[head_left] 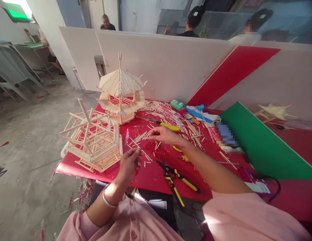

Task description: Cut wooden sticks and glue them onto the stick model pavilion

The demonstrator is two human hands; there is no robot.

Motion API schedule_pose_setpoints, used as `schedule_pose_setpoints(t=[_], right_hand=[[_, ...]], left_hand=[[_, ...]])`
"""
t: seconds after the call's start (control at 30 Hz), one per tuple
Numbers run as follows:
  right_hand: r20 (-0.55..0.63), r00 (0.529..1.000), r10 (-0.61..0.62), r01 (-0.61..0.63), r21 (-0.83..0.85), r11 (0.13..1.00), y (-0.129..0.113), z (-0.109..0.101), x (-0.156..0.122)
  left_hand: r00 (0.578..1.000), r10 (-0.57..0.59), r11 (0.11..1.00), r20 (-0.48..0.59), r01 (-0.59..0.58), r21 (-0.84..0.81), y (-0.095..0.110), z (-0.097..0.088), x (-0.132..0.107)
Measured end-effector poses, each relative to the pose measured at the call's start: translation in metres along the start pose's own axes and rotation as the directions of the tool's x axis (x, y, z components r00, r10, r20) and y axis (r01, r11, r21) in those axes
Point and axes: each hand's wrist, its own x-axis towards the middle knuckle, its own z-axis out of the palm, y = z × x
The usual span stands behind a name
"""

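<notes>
My left hand (128,164) is closed in a pinch on a thin wooden stick (134,144) just right of an unfinished open-frame stick model (92,139) at the red table's (150,175) front left. My right hand (164,134) reaches over the scattered sticks (168,115) with fingertips pinched on a small stick near a short bundle of them (140,136). A finished stick pavilion with a tiered roof (120,92) stands behind the frame model.
Yellow-handled cutters (177,180) lie at the table's front; another yellow-handled tool (168,126) lies past my right hand. A green board (261,140), packets and a white-and-red partition (196,67) lie beyond. People sit behind the partition. Bare concrete floor is at left.
</notes>
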Motion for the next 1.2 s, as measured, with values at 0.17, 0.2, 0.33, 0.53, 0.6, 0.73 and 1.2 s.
schedule_pose_setpoints(t=[0.17, 0.2, 0.33, 0.53, 0.6, 0.73, 1.2], right_hand=[[0.133, 0.98, -0.149, 0.13, 0.141, 0.981, -0.023, -0.007, -0.065], [0.135, 0.978, -0.157, 0.141, 0.123, 0.982, -0.027, -0.005, -0.07], [0.117, 0.984, -0.133, 0.113, 0.159, 0.981, -0.032, 0.014, -0.075], [-0.152, 0.988, 0.01, 0.042, 0.332, 0.942, -0.036, 0.058, -0.088], [-0.24, 0.97, 0.042, 0.055, 0.386, 0.921, -0.037, 0.072, -0.095], [-0.372, 0.923, 0.094, 0.085, 0.437, 0.895, -0.04, 0.092, -0.108], [-0.364, 0.898, 0.248, 0.041, 0.631, 0.775, -0.029, 0.113, -0.103]], left_hand=[[0.979, -0.161, 0.987, 0.128, 0.157, 0.04, -0.009, 0.003, -0.005], [0.969, -0.196, 0.98, 0.153, 0.188, 0.065, -0.01, 0.002, -0.007], [0.946, -0.256, 0.966, 0.199, 0.241, 0.097, -0.011, -0.004, -0.017], [0.955, -0.194, 0.981, 0.224, 0.187, 0.054, -0.007, -0.017, -0.028], [0.956, -0.19, 0.982, 0.224, 0.182, 0.054, -0.005, -0.019, -0.03], [0.95, -0.187, 0.982, 0.251, 0.176, 0.067, -0.005, -0.019, -0.032], [0.92, -0.318, 0.948, 0.228, 0.311, 0.068, -0.005, -0.027, -0.029]])
